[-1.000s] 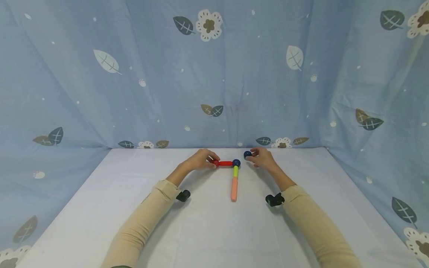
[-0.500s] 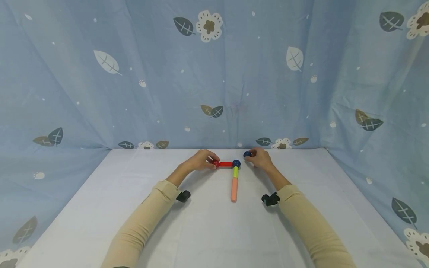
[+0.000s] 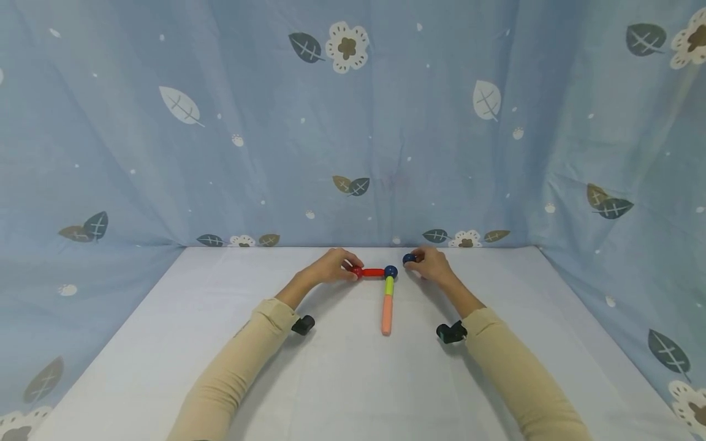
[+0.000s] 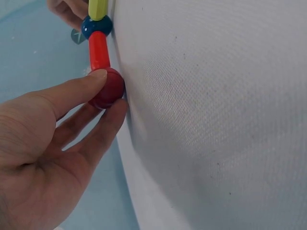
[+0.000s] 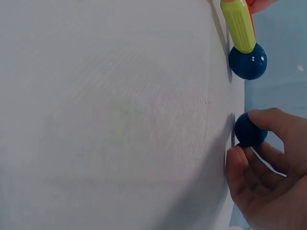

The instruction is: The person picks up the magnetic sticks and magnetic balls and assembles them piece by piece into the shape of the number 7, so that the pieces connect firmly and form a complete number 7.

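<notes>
My left hand [image 3: 332, 266] pinches a red ball [image 4: 110, 88] between thumb and fingers. A short red rod [image 3: 374, 272] runs from that ball to a dark blue ball [image 3: 391, 271]. From the blue ball a yellow-green rod [image 3: 389, 286] points toward me, with a salmon-pink rod [image 3: 387, 315] lined up after it. My right hand [image 3: 432, 266] holds a second blue ball [image 5: 250, 130] between thumb and fingertips, close to the table. A small gap separates this ball from the joined blue one, as the right wrist view shows.
A white cloth-covered table [image 3: 342, 380] lies under everything. A blue curtain [image 3: 248, 153] printed with leaves and flowers hangs right behind the table's far edge. Black wrist cameras [image 3: 451, 332] sit on both forearms.
My right hand, with the blue ball, shifts slightly left and then slightly back. My left hand keeps its grip on the red ball, and the joined pieces stay in place.
</notes>
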The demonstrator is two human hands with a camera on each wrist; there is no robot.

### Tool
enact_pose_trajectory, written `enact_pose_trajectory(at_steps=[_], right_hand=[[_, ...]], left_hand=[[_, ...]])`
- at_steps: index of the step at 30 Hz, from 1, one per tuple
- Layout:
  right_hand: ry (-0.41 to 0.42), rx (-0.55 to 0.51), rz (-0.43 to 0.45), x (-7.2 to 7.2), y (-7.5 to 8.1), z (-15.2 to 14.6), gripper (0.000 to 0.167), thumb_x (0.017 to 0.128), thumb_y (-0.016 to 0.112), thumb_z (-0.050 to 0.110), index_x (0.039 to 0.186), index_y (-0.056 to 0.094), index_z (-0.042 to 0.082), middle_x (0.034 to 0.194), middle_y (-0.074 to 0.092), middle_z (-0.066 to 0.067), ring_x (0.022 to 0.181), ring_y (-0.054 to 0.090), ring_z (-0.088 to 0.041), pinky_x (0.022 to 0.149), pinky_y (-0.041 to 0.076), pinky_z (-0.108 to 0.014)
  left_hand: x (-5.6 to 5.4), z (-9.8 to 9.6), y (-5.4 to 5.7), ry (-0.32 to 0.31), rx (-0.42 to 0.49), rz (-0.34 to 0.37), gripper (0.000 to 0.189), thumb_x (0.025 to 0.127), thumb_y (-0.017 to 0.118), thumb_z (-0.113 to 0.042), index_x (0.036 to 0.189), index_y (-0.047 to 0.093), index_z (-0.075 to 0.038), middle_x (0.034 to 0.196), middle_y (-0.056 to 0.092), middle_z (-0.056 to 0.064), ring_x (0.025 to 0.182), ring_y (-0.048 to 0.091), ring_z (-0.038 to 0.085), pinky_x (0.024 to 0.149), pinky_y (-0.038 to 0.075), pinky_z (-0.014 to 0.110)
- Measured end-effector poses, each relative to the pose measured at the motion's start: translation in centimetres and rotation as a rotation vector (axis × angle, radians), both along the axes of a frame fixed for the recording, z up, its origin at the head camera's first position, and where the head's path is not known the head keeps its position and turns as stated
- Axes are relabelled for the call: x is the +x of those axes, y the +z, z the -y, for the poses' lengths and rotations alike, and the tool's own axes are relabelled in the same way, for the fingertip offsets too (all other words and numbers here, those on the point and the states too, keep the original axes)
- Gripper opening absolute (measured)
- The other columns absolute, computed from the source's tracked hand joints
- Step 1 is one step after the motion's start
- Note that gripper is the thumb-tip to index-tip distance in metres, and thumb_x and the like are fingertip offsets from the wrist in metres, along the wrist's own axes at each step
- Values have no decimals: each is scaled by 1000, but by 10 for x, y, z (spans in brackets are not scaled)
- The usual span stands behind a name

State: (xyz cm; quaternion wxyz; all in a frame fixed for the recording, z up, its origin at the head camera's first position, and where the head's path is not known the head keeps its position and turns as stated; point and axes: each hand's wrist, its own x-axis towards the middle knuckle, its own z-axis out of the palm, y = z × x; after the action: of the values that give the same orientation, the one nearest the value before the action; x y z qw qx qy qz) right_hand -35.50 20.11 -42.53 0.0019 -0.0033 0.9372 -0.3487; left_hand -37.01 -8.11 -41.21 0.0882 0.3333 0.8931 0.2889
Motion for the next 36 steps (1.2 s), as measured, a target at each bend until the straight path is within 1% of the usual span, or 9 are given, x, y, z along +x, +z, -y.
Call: enact_pose_trajectory(at_steps=[4, 8, 15, 18, 23, 26, 31, 36], right_hand=[[24, 24, -7, 5, 2, -4, 48, 89, 71, 24, 130, 58, 0, 113, 63, -18, 77, 61, -19, 60, 53, -24], [50, 34, -9, 11, 5, -8, 48, 89, 71, 24, 129, 59, 0, 113, 65, -19, 74, 62, -18, 58, 52, -24], [64, 43, -4, 17, 7, -13, 48, 89, 71, 26, 129, 59, 2, 111, 65, -16, 74, 62, -18, 58, 53, -25], [68, 51, 4, 19, 7, -15, 48, 89, 71, 27, 128, 60, 2, 111, 65, -16, 74, 62, -17, 59, 53, -25], [85, 65, -2, 26, 8, -15, 46, 89, 71, 28, 126, 62, 2, 109, 66, -16, 75, 63, -16, 59, 53, -25], [110, 68, -4, 31, 9, -16, 45, 89, 71, 27, 125, 63, 2, 107, 67, -15, 75, 64, -16, 59, 53, -25], [149, 48, -18, 39, 8, -20, 43, 89, 72, 26, 122, 64, -1, 102, 68, -15, 70, 65, -17, 57, 54, -27], [167, 37, -20, 44, 7, -21, 41, 89, 72, 24, 120, 65, -1, 99, 68, -14, 70, 64, -16, 58, 55, -27]], left_hand=[[1, -2, 2, -6, 3, 1, 30, 88, 71, -6, 118, 70, -4, 116, 72, 8, 104, 68, 22, 92, 55, 32], [3, -4, 2, -6, 0, 14, 31, 88, 71, -6, 119, 69, -4, 117, 71, 8, 105, 68, 23, 93, 55, 33], [3, -5, 7, -15, 9, 0, 29, 88, 71, -6, 117, 70, -5, 116, 71, 9, 104, 68, 24, 93, 55, 33], [3, -5, 8, -15, -5, 2, 30, 89, 71, -7, 119, 70, -4, 117, 71, 9, 105, 68, 24, 94, 55, 33], [3, -3, 7, -1, -18, 12, 30, 88, 71, -7, 119, 70, -5, 117, 71, 9, 106, 68, 23, 94, 54, 33], [3, -3, 5, 2, -19, 12, 30, 88, 72, -6, 118, 70, -5, 116, 71, 8, 105, 68, 23, 93, 55, 33], [3, -3, 3, -1, -20, 0, 28, 88, 71, -6, 117, 70, -5, 115, 72, 8, 105, 68, 22, 91, 55, 31], [3, -3, 4, 12, -26, 13, 28, 89, 71, -7, 117, 70, -6, 114, 72, 6, 105, 68, 21, 92, 55, 31]])
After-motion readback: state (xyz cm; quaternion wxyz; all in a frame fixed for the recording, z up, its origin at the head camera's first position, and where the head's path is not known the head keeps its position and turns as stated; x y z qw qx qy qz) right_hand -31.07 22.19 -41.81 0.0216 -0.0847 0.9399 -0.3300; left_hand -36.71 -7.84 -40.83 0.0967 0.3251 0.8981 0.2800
